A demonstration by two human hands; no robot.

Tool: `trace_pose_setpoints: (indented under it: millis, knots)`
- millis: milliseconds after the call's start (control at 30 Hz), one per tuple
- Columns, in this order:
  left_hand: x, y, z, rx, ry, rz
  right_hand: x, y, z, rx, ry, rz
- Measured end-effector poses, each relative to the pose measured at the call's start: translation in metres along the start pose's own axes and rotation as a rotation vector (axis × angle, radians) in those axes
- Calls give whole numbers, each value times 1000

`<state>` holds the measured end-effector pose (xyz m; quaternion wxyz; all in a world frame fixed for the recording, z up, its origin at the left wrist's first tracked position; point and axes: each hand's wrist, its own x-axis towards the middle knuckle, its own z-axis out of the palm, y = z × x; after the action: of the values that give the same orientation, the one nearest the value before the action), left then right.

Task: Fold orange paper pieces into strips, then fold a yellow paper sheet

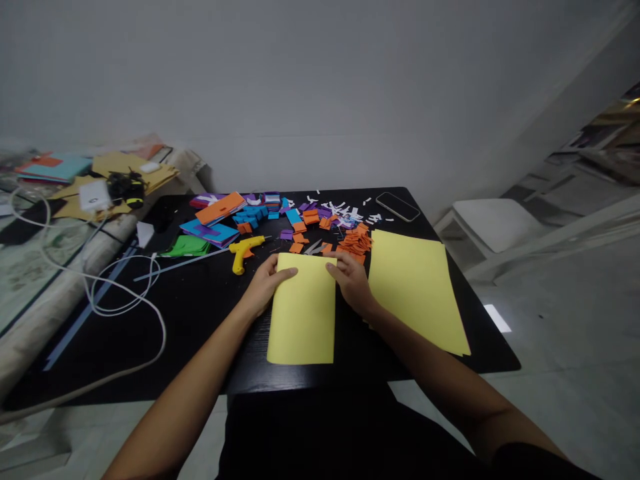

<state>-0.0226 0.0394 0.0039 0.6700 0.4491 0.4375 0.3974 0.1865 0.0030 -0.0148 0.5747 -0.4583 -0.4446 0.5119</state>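
Note:
A yellow sheet of paper (303, 313), which looks doubled over along its left side, is held upright in front of me, near the table's front edge. My left hand (264, 288) grips its upper left edge, thumb on the near face and fingers behind. At the upper right corner, my right hand (354, 285) pinches it the same way. Just beyond the paper's top edge lie scissors (313, 248), partly hidden. A yellow glue gun (245, 252) rests left of my left hand. To the right of my right hand is a stack of larger yellow sheets (413, 287).
Orange folded paper pieces (356, 241), white scraps (345, 212) and blue pieces (251, 215) cover the table's back. A phone (398, 206) lies back right. A white cable (163, 327) loops across the left side. A white stool (493, 227) stands to the right.

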Motion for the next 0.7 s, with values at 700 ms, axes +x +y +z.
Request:
trace_pose_setpoints:
  millis: [700]
  knots:
    - [-13, 39, 15, 923, -293, 478, -13, 13, 16, -66, -214, 75]
